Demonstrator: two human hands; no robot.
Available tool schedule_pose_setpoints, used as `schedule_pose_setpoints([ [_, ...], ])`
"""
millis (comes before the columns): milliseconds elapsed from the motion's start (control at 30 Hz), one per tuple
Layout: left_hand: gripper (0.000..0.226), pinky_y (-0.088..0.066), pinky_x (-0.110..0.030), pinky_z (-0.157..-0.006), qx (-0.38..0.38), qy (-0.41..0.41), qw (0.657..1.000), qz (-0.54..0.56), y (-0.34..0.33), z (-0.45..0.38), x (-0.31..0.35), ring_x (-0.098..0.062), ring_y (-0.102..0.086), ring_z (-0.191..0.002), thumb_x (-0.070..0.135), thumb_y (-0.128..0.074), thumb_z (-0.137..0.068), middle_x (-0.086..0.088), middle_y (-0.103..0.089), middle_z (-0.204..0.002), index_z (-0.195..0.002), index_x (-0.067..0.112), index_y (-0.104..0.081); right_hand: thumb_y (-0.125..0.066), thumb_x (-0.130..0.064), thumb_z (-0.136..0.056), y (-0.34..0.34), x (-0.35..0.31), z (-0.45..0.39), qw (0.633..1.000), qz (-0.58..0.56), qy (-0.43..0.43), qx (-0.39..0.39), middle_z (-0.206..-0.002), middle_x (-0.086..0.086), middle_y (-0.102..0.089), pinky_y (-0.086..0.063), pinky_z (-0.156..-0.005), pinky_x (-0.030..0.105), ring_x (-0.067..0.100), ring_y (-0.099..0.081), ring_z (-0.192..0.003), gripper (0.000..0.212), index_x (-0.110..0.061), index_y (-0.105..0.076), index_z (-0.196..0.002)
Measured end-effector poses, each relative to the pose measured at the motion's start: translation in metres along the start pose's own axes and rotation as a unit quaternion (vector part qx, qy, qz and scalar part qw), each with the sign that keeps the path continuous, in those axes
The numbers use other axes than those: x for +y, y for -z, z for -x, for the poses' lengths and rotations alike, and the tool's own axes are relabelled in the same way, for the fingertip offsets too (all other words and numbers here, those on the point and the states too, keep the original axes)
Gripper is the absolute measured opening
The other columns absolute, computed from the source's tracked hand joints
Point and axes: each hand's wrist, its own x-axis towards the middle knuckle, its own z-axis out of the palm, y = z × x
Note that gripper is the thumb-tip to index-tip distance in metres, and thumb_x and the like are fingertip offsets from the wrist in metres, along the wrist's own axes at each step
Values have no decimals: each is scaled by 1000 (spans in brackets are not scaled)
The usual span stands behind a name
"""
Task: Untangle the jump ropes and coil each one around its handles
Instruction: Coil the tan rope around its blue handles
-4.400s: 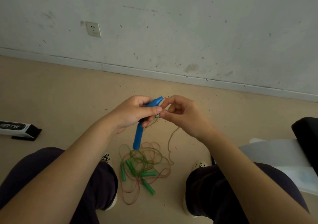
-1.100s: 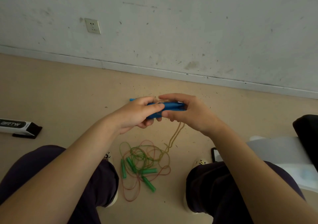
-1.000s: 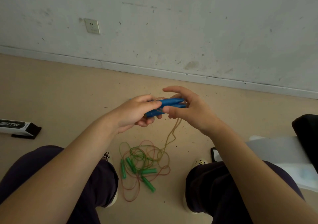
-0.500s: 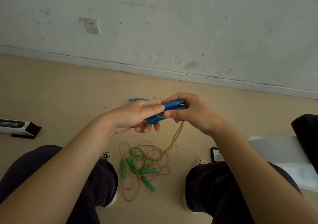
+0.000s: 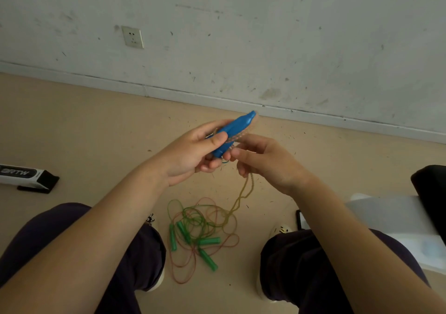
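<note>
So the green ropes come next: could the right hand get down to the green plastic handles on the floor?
Probably yes: green plastic handles lie uncovered between the knees, but right hand pinches the yellowish rope.

Green handles (image 5: pixel 207 240): four. Blue handles (image 5: pixel 235 131): cannot tell count. Hands (image 5: pixel 190 153): two.

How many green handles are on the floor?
4. All lie in the rope tangle between the feet: one at left, one beside it, one pointing right, one lowest.
</note>
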Motion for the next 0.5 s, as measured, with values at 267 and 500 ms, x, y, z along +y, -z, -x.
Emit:
schedule_pose_setpoints([
  [267, 11, -37, -21, -43, 183, -40, 980, -71, 5, -5, 0, -10, -49, -46, 22, -57, -100, -4, -65, -73, -110, 16, -59, -57, -21, -98, -11, -2, 2, 995, 95, -36, 13, -50, -5, -39, -29, -45, 22, 11, -31, -45, 20, -3, -65, -99],
  [500, 15, -39, -18, -42, 200, -66, 946, -247, 4, -8, -8, -5, -46, -39, 20, -62, -98, 0, -59, -62, -112, 22, -63, -59, -15, -97, -10, -17, 9, 976, 205, 65, 38, -51, -18, -47, -33, -52, 10, 1, -41, -48, 16, -5, -67, -87],
])
